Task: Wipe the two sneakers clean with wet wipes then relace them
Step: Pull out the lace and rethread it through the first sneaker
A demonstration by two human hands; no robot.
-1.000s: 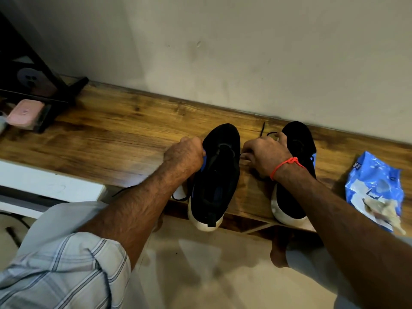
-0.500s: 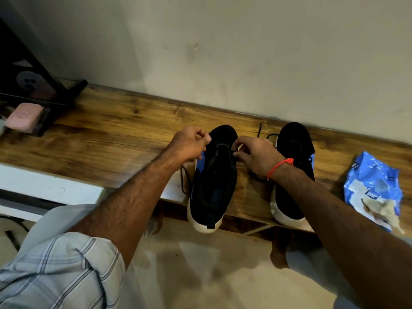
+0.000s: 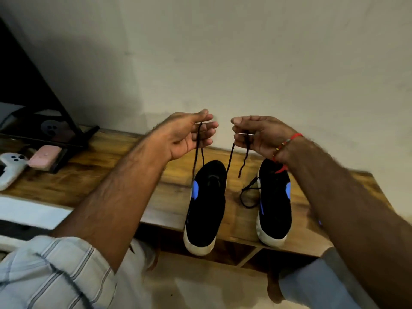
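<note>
Head view | your left hand (image 3: 185,134) pinches one lace (image 3: 197,152) end | your right hand (image 3: 258,136) pinches the other | left sneaker (image 3: 206,206) below on bench (image 3: 89,175)

dim warm indoor light | soft overall blur | wide-angle bending at edges

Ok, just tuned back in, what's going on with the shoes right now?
The person is lacing the left sneaker on the wooden bench. The left hand and right hand are raised above it, each pinching one end of its black lace, which runs down to the shoe. The right sneaker stands beside it, a loose lace lying at its side.
</note>
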